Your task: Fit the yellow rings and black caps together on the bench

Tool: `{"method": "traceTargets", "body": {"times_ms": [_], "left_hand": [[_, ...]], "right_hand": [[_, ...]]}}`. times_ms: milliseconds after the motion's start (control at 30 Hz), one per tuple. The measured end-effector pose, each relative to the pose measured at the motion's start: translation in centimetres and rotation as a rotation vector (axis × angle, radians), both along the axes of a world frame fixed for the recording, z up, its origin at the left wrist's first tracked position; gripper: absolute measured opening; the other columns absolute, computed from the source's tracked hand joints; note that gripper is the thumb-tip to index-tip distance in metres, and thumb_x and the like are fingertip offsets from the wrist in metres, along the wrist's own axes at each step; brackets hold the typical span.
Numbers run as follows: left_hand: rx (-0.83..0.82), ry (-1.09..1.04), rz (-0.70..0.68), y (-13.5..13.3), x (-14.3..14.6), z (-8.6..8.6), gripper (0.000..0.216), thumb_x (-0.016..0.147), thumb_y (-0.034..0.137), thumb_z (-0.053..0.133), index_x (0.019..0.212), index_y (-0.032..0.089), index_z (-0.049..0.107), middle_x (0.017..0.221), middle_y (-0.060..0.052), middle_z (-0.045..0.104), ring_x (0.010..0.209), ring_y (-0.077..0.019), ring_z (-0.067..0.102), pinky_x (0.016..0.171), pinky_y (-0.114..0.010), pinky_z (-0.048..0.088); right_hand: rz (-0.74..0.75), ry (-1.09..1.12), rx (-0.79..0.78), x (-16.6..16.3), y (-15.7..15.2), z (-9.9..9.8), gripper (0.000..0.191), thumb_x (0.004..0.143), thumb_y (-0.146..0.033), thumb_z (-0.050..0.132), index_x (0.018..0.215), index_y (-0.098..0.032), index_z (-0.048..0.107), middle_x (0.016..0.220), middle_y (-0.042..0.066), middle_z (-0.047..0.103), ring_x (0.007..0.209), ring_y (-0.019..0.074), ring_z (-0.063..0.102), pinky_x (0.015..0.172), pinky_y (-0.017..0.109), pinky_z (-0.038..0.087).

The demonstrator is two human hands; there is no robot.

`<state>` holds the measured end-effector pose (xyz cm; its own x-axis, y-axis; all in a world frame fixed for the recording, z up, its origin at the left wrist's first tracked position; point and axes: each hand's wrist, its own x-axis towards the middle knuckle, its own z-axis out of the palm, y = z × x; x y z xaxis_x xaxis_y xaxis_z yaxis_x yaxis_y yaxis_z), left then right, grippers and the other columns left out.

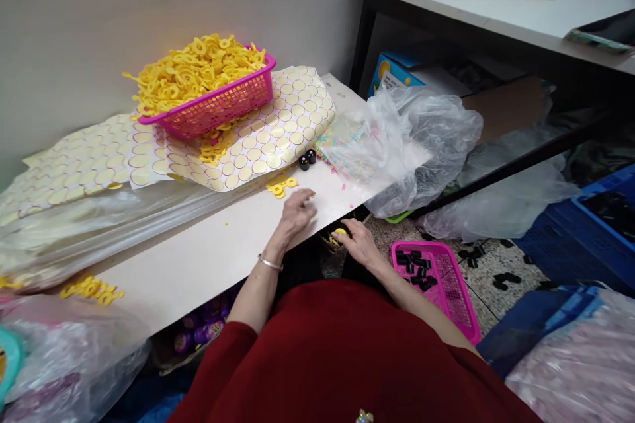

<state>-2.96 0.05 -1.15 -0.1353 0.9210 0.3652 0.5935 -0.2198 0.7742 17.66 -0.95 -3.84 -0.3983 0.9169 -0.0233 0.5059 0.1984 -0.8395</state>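
Left hand (297, 210), centre of frame: palm down on the white tabletop (208, 251), fingers curled with the tips close together. Whether they pinch anything cannot be told. It lies just beside the loose yellow rings (281, 185), likely kept there for a short reach.

Right hand (360, 243), just right of centre, below the table edge: fingers closed around a yellow round piece (340, 232), held low over the lap, apart from the tabletop.

Surroundings, largest first:
- Tabletop runs from lower left to centre, with a bare strip left in front of the hands.
- Round-label sticker sheets (278, 132), upper left to centre, lie flat and overlapping, pushed back toward the wall, probably to keep the front strip free.
- Clear plastic bag (421, 139), right of centre, slumps over the table's end.
- Pink basket (218, 106), upper left, rests on the sheets, heaped with yellow rings; some spill over its rim.
- Second pink basket (446, 291), lower right on the floor near the right hand, holds black pieces.
- Another ring cluster (92, 287), lower left.
- Two black caps (307, 158) stand touching, just above the loose rings.
- Thin bracelet (270, 263) on the left wrist.
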Motion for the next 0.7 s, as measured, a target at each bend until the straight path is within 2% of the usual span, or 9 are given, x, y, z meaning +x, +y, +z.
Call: {"method": "traceTargets", "body": {"times_ms": [67, 133, 233, 333, 400, 467, 533, 633, 700], "left_hand": [[-0.109, 0.109, 0.307, 3.3, -0.7, 0.6, 0.013, 0.071, 0.02, 0.065, 0.083, 0.015, 0.065, 0.084, -0.009, 0.066, 0.075, -0.0212, 0.059, 0.069, -0.034, 0.046], [-0.205, 0.201, 0.47, 6.1, -0.7, 1.2, 0.013, 0.074, 0.026, 0.066, 0.08, 0.014, 0.065, 0.085, -0.012, 0.066, 0.08, -0.0248, 0.06, 0.071, -0.035, 0.044], [-0.34, 0.234, 0.57, 8.9, 0.1, 1.8, 0.028, 0.078, 0.039, 0.066, 0.088, 0.013, 0.066, 0.094, -0.017, 0.068, 0.089, -0.0294, 0.062, 0.072, -0.035, 0.042], [-0.418, 0.212, 0.607, 10.4, 0.5, 1.9, 0.033, 0.081, 0.044, 0.062, 0.094, 0.014, 0.067, 0.095, -0.017, 0.069, 0.092, -0.0295, 0.062, 0.073, -0.034, 0.041], [-0.432, 0.212, 0.618, 10.7, 0.6, 1.9, 0.031, 0.082, 0.043, 0.06, 0.093, 0.015, 0.068, 0.094, -0.016, 0.069, 0.091, -0.0284, 0.063, 0.072, -0.033, 0.04], [-0.412, 0.224, 0.621, 10.4, 0.5, 2.0, 0.027, 0.083, 0.039, 0.057, 0.092, 0.016, 0.068, 0.093, -0.015, 0.07, 0.089, -0.027, 0.063, 0.071, -0.032, 0.039], [-0.362, 0.234, 0.613, 9.1, 0.4, 2.0, 0.022, 0.082, 0.034, 0.057, 0.089, 0.016, 0.068, 0.089, -0.013, 0.07, 0.085, -0.025, 0.062, 0.068, -0.031, 0.038], [-0.272, 0.221, 0.591, 5.0, 0.0, 1.5, 0.016, 0.077, 0.033, 0.061, 0.077, 0.018, 0.066, 0.077, -0.007, 0.066, 0.073, -0.0206, 0.059, 0.064, -0.03, 0.036], [-0.23, 0.188, 0.596, 1.7, -0.4, 0.7, 0.018, 0.073, 0.036, 0.065, 0.066, 0.019, 0.062, 0.067, -0.004, 0.061, 0.066, -0.0176, 0.054, 0.062, -0.029, 0.035]], "right_hand": [[0.047, -0.253, 0.19, 0.0, 0.3, -0.6, 0.037, 0.082, -0.046, 0.059, 0.1, -0.014, 0.065, 0.092, 0.013, 0.063, 0.091, 0.0272, 0.052, 0.083, 0.04, 0.043], [0.091, -0.391, 0.27, -0.1, 0.6, -1.3, 0.034, 0.083, -0.043, 0.059, 0.098, -0.013, 0.064, 0.092, 0.015, 0.064, 0.091, 0.0286, 0.051, 0.082, 0.041, 0.043], [0.093, -0.403, 0.306, 0.1, 1.0, -2.2, 0.03, 0.084, -0.039, 0.059, 0.099, -0.014, 0.063, 0.093, 0.015, 0.065, 0.091, 0.0287, 0.052, 0.084, 0.041, 0.043], [0.067, -0.247, 0.287, 0.7, 1.2, -2.5, 0.029, 0.084, -0.037, 0.058, 0.104, -0.017, 0.062, 0.098, 0.013, 0.065, 0.093, 0.0278, 0.054, 0.086, 0.042, 0.044], [0.045, -0.095, 0.235, 1.0, 1.2, -2.0, 0.027, 0.084, -0.037, 0.056, 0.105, -0.02, 0.062, 0.096, 0.011, 0.064, 0.084, 0.0243, 0.057, 0.081, 0.04, 0.047], [0.018, 0.045, 0.191, 0.9, 1.4, -1.0, 0.023, 0.085, -0.036, 0.053, 0.099, -0.021, 0.063, 0.09, 0.007, 0.063, 0.073, 0.02, 0.056, 0.073, 0.036, 0.048], [-0.01, 0.132, 0.197, 0.2, 2.0, 0.3, 0.019, 0.086, -0.036, 0.052, 0.093, -0.021, 0.063, 0.086, 0.006, 0.062, 0.07, 0.018, 0.055, 0.071, 0.034, 0.047], [0.017, 0.171, 0.247, -2.2, 4.0, 2.0, 0.017, 0.085, -0.033, 0.052, 0.087, -0.019, 0.063, 0.085, 0.006, 0.061, 0.074, 0.0177, 0.056, 0.073, 0.032, 0.046], [0.101, 0.148, 0.266, -4.8, 5.8, 2.8, 0.017, 0.086, -0.029, 0.051, 0.086, -0.018, 0.064, 0.086, 0.006, 0.061, 0.078, 0.0178, 0.057, 0.076, 0.031, 0.046]]}}
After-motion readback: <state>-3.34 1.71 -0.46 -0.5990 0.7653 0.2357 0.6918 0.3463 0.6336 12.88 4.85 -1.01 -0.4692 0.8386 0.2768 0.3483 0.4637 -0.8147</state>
